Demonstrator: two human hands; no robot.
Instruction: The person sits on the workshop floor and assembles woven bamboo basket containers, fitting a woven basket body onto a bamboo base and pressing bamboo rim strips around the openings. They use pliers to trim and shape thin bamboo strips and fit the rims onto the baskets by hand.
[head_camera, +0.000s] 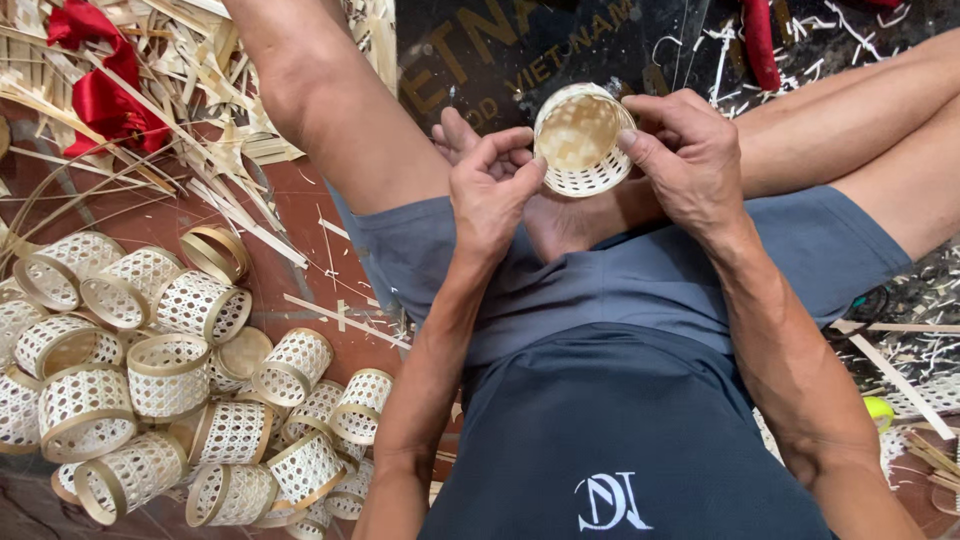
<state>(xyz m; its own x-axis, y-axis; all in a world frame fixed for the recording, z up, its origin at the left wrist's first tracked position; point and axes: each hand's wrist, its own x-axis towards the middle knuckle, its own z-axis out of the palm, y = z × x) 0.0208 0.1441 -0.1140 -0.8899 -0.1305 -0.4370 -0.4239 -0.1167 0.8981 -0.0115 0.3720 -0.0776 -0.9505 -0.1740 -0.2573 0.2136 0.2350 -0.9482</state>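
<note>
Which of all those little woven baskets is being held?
The small woven basket between the left hand and right hand; the others lie piled on the floor.

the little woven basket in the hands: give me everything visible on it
The small woven basket is a round, shallow cup of pale bamboo-like strips in open lattice, with a solid band around its rim. It is tipped so the opening faces the camera, showing the woven bottom inside. The left hand touches its left edge with the fingertips; the right hand grips the right side, thumb on the rim. It is held above the person's crossed legs.
</note>
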